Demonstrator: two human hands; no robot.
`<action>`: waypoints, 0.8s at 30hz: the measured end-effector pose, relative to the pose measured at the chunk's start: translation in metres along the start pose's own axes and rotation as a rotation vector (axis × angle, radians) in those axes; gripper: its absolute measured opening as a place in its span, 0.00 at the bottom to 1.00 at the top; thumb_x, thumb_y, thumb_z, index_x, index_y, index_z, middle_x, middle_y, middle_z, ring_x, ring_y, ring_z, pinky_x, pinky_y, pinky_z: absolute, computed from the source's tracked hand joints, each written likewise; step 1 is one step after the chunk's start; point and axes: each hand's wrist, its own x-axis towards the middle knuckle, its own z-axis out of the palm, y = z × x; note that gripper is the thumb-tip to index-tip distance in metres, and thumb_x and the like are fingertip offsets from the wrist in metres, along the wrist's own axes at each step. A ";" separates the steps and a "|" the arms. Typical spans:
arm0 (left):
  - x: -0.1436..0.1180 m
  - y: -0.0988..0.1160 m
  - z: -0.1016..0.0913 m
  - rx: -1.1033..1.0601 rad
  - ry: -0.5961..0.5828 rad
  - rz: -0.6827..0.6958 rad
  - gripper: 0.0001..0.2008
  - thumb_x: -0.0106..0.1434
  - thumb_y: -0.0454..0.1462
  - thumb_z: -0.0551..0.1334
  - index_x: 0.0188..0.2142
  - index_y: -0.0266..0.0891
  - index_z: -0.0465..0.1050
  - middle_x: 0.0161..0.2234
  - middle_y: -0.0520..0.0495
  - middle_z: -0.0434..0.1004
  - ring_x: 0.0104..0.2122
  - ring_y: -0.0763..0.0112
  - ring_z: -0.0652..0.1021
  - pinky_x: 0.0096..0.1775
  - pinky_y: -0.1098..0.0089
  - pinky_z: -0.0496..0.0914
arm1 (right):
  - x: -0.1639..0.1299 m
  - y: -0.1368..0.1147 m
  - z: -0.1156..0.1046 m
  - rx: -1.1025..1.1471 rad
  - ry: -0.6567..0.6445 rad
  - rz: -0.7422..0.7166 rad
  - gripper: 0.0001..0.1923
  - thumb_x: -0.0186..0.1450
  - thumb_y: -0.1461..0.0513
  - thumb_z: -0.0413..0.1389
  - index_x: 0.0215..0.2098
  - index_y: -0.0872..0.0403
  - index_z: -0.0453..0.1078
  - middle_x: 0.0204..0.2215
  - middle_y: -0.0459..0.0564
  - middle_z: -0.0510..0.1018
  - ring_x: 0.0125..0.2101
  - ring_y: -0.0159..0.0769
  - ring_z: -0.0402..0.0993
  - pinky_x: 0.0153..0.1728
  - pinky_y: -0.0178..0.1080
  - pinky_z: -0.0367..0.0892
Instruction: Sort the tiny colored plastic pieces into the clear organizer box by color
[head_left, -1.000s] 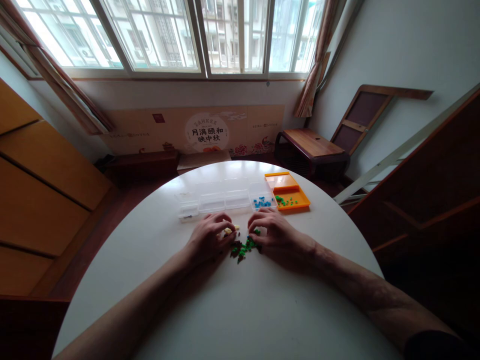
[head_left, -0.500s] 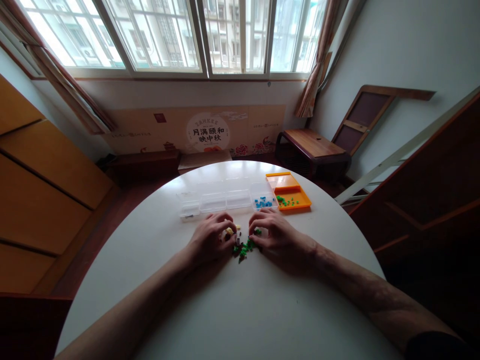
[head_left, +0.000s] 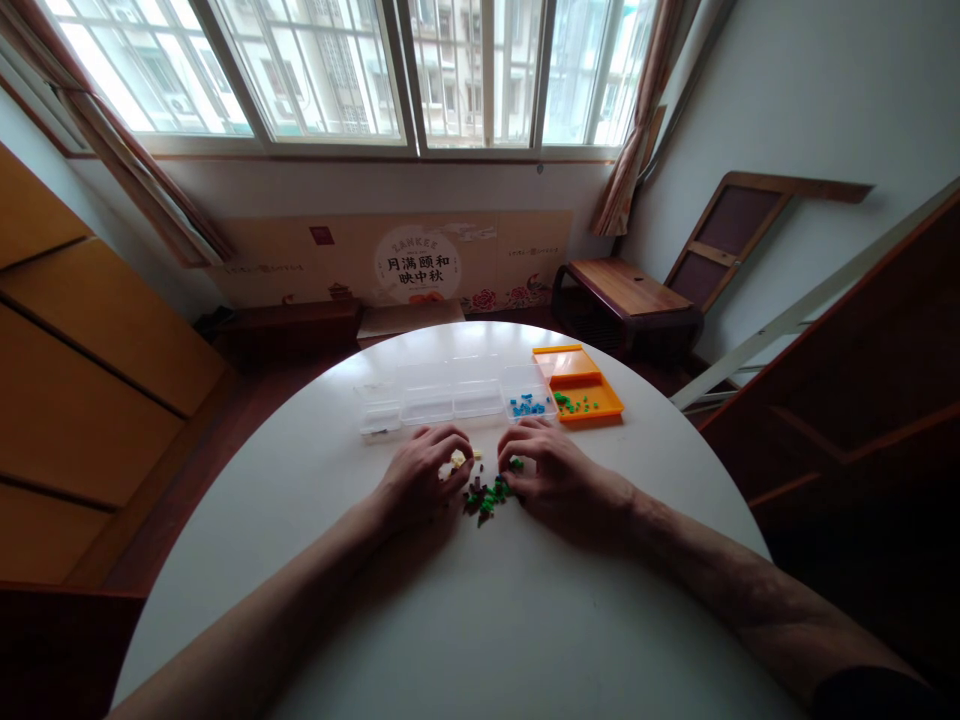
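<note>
L hand (head_left: 420, 480) and R hand (head_left: 555, 478) rest on the white table (head_left: 480, 620), fingers curled at a small brick pile (head_left: 484, 492) betw them; grip can't be told. At 12 o'clock: clear organizer (head_left: 442, 400), blue bits (head_left: 527, 406). At 1: orange tray (head_left: 581, 392). Table edge well apart; bare room at 6.

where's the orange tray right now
The orange tray sits at the table's far right in the head view, right beside the clear compartment box, beyond the right hand.
</note>
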 end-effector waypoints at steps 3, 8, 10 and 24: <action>0.000 0.001 0.000 0.010 0.017 -0.023 0.05 0.76 0.36 0.60 0.42 0.42 0.73 0.40 0.49 0.83 0.38 0.66 0.80 0.47 0.64 0.70 | 0.000 -0.002 -0.001 0.011 0.007 0.008 0.05 0.67 0.65 0.68 0.37 0.48 0.78 0.41 0.45 0.86 0.45 0.42 0.79 0.58 0.48 0.67; 0.000 0.001 0.001 0.030 0.026 -0.035 0.04 0.76 0.35 0.60 0.41 0.42 0.72 0.33 0.52 0.80 0.31 0.67 0.77 0.44 0.66 0.69 | 0.000 -0.004 -0.004 0.052 0.025 0.046 0.04 0.70 0.64 0.66 0.37 0.49 0.78 0.41 0.46 0.86 0.45 0.41 0.79 0.57 0.47 0.68; 0.000 0.001 0.001 0.026 0.035 -0.014 0.05 0.76 0.35 0.60 0.41 0.42 0.72 0.33 0.52 0.81 0.32 0.68 0.78 0.44 0.66 0.69 | -0.001 -0.003 -0.004 0.060 0.026 0.056 0.03 0.71 0.63 0.66 0.38 0.49 0.78 0.41 0.47 0.86 0.45 0.41 0.79 0.58 0.47 0.67; -0.002 -0.003 0.004 0.031 0.014 0.014 0.04 0.78 0.37 0.61 0.45 0.43 0.76 0.41 0.50 0.86 0.38 0.67 0.83 0.48 0.64 0.71 | -0.001 0.003 0.004 0.026 0.001 0.020 0.02 0.70 0.62 0.68 0.38 0.48 0.81 0.41 0.47 0.84 0.46 0.42 0.79 0.58 0.49 0.68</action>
